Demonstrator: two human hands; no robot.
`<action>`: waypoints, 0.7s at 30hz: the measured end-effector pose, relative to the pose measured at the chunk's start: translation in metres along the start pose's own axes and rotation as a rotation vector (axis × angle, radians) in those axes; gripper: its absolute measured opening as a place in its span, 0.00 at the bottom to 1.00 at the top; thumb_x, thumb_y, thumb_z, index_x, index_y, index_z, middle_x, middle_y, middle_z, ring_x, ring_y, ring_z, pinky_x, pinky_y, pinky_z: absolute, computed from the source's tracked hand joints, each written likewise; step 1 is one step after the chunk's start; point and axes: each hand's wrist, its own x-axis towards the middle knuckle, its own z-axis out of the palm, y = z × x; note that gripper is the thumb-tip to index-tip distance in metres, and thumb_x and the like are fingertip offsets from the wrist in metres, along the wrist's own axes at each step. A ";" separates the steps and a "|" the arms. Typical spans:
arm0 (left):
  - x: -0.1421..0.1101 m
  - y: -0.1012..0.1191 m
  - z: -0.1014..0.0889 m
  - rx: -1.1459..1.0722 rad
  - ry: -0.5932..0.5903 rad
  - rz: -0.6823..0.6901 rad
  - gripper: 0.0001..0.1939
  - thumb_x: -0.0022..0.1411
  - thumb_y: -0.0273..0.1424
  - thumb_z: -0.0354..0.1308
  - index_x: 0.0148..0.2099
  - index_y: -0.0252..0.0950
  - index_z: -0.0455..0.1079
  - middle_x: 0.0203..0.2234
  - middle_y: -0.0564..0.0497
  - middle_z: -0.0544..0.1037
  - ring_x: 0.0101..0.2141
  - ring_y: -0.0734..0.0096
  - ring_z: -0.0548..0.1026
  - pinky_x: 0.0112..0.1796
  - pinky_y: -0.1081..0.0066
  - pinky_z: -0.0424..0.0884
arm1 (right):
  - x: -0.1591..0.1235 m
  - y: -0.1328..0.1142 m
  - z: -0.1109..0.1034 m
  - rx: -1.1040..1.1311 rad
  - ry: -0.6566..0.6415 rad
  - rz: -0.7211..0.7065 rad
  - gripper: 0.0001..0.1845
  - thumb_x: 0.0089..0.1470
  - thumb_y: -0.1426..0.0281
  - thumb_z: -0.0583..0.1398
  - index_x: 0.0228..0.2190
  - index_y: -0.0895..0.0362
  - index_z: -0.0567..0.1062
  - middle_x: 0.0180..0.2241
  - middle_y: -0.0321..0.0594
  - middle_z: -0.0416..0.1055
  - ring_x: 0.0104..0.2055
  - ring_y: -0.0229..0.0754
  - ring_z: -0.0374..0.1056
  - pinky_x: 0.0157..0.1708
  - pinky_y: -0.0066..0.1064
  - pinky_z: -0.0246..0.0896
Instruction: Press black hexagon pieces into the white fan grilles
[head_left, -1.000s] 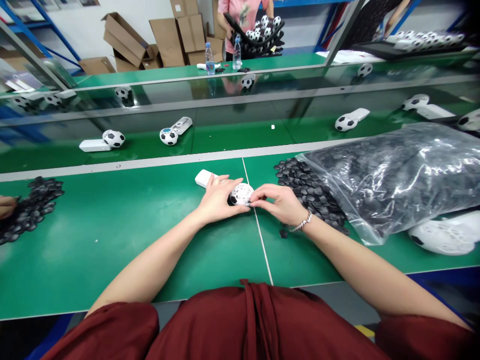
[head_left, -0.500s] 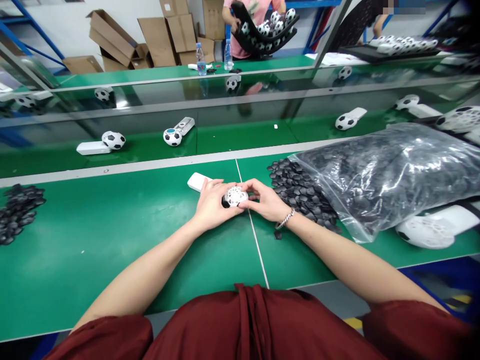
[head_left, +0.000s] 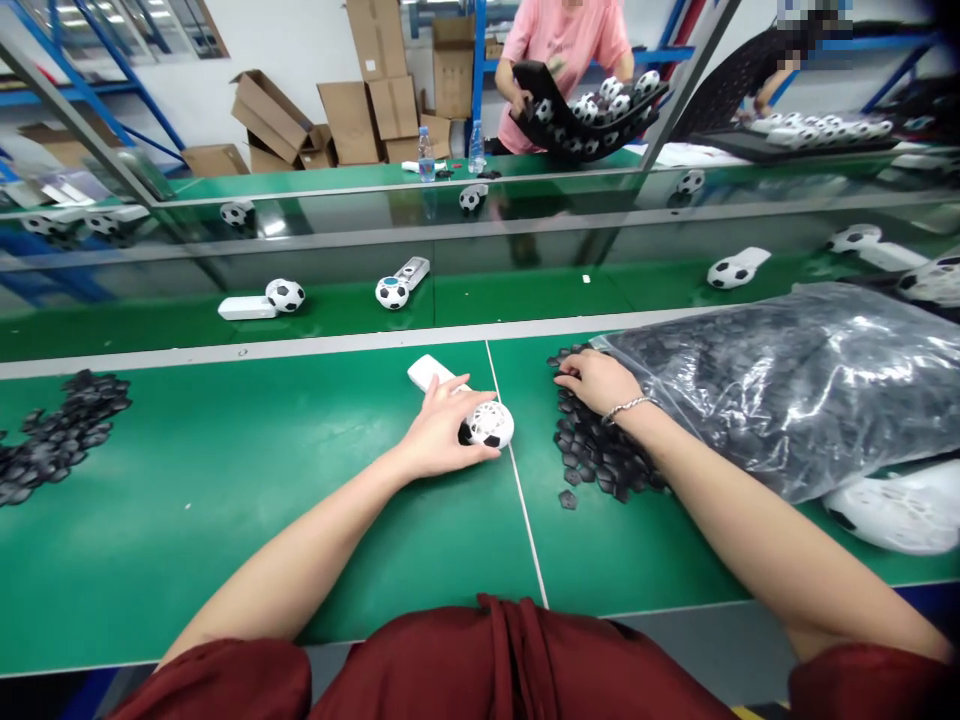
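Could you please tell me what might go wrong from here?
The right hand is at the pile of black pieces, so it might pick up several at once. The bracelet lies close to the plastic bag and could snag it. The left hand alone holds its ball, which might turn if the grip loosens.

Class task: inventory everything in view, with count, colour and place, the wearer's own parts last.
Workbench: one, green, foreground
Football unit: one, white and black, workbench centre
Loose pieces: many, black, piles left and right
Bag: one, clear with black contents, right
Other football units: several, white and black, mostly beyond workbench
Bottles: two, clear, background
Boxes: several, brown, background left
Trays: several, black, background right
Co-workers: two, one pink-topped, background
Bracelet: one, silver, right wrist
Sleeves: two, dark red, bottom corners
Left hand: one, bare, around football unit
Right hand: one, bare, at right pile
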 end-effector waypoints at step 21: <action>-0.002 0.012 0.004 -0.060 0.333 0.014 0.04 0.55 0.34 0.59 0.33 0.42 0.74 0.47 0.53 0.70 0.55 0.61 0.55 0.54 0.56 0.55 | -0.054 -0.081 -0.018 0.816 0.083 -0.251 0.08 0.51 0.67 0.58 0.29 0.54 0.77 0.30 0.37 0.76 0.34 0.40 0.70 0.37 0.30 0.65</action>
